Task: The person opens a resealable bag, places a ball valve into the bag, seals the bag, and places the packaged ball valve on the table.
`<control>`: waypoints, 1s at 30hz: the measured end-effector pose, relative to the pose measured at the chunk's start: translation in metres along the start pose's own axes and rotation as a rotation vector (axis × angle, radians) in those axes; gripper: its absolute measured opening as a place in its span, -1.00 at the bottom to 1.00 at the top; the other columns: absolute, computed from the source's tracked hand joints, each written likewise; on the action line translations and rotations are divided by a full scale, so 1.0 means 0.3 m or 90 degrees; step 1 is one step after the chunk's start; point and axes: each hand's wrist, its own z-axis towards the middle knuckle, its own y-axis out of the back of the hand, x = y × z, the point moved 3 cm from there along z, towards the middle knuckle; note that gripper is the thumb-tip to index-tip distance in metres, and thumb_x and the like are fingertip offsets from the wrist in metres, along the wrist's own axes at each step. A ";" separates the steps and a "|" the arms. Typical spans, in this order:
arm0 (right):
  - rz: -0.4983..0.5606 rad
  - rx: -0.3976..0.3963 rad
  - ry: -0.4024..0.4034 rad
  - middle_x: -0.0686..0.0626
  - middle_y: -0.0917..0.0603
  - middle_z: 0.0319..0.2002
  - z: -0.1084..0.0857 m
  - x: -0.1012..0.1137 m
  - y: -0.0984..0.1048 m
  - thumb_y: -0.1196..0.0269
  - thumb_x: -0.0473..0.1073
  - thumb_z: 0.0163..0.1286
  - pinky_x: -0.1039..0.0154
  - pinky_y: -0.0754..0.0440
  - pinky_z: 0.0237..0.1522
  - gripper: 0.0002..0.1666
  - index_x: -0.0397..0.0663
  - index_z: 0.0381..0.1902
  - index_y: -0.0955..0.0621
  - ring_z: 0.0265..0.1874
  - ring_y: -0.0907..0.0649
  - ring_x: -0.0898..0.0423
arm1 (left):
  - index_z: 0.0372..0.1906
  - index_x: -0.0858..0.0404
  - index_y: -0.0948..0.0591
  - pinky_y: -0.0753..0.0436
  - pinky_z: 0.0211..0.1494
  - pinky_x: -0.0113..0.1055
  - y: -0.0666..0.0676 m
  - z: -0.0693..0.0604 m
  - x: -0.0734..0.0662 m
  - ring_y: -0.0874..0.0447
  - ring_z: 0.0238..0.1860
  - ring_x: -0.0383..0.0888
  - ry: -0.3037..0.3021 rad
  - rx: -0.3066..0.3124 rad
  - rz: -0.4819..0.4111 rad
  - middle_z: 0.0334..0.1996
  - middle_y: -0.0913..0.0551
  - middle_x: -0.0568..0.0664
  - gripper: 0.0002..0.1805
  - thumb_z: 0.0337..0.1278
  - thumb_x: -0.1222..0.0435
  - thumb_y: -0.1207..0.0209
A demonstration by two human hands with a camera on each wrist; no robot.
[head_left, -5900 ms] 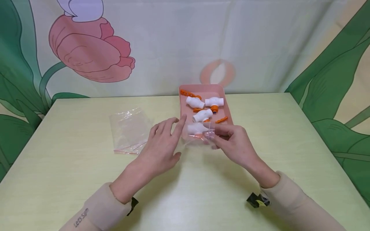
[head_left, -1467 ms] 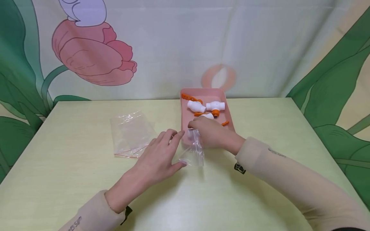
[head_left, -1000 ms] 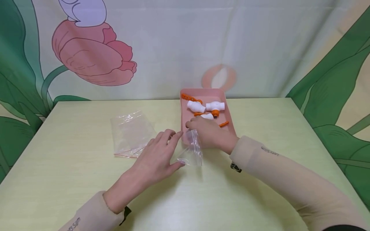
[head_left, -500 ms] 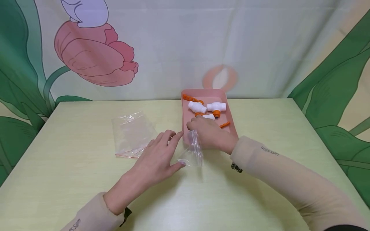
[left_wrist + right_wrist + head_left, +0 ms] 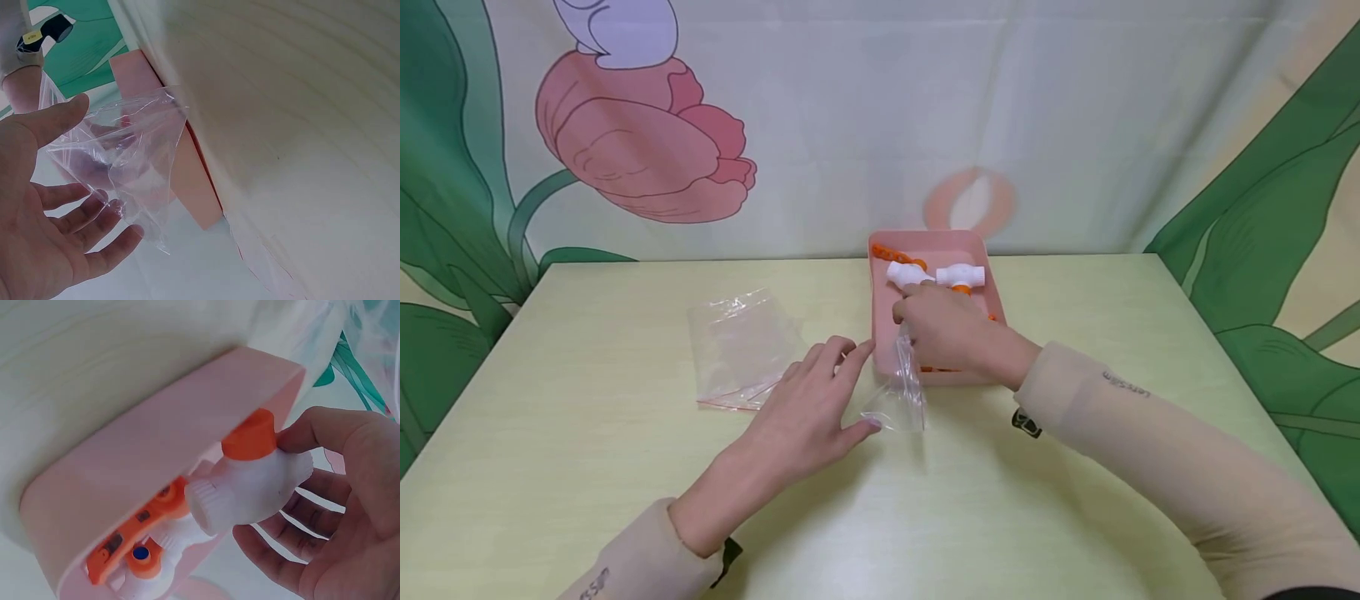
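Note:
In the right wrist view, my right hand grips a white valve body with an orange collar, at the rim of the pink tray. The head view shows that hand from above, hiding the valve. My left hand is beside the tray's near left corner, fingers spread. A small clear bag hangs between the hands. In the left wrist view, the bag is in front of the loosely bent fingers of my left hand; whether they touch it is hard to tell.
Two white valves and orange handles lie in the tray. Flat clear bags lie on the table, left of the tray. A printed curtain stands behind the table.
My right hand has risen from the tray's near part, moving slightly back and right, and orange pieces show below it. Earlier it pinched the clear bag. My left hand has barely moved lately.

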 end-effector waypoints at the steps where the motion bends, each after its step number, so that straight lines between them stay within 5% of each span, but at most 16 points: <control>1: 0.008 -0.003 -0.003 -0.02 -0.63 -0.16 0.000 -0.003 0.007 -0.31 -0.31 0.25 0.27 -0.56 -0.45 -0.82 -0.12 -0.18 -0.72 -0.25 -0.58 0.02 | 0.48 0.35 -0.36 -0.60 0.09 0.03 0.000 0.000 0.000 -0.47 0.19 0.09 0.001 0.000 0.000 0.18 -0.47 0.12 -0.03 0.06 0.01 -0.51; 9: 0.111 -0.023 -0.010 0.02 -0.57 -0.46 -0.021 -0.022 0.065 -0.32 -0.36 0.21 0.24 -0.48 -0.45 -0.92 -0.12 -0.35 -0.63 -0.42 -0.50 0.02 | 0.47 0.35 -0.36 -0.59 0.09 0.02 -0.002 0.000 0.002 -0.47 0.18 0.09 0.001 -0.001 0.000 0.18 -0.47 0.13 -0.04 0.06 0.01 -0.52; 19: 0.121 -0.016 -0.033 -0.12 -0.64 -0.32 -0.050 -0.034 0.125 -0.46 -0.34 0.13 0.17 -0.58 -0.29 -0.80 -0.29 -0.29 -0.67 -0.32 -0.56 -0.04 | 0.48 0.36 -0.36 -0.60 0.07 0.01 -0.002 0.004 -0.002 -0.48 0.19 0.09 0.003 0.007 0.009 0.19 -0.47 0.13 -0.03 0.05 0.00 -0.52; 30: 0.125 0.020 -0.050 -0.15 -0.71 -0.23 -0.077 -0.043 0.160 -0.22 -0.53 0.11 0.26 -0.57 -0.41 -0.65 -0.32 -0.14 -0.75 -0.28 -0.57 -0.02 | 0.47 0.37 -0.36 -0.60 0.08 0.01 -0.007 0.003 0.002 -0.48 0.18 0.10 0.003 0.006 0.008 0.18 -0.47 0.14 -0.03 0.05 0.01 -0.52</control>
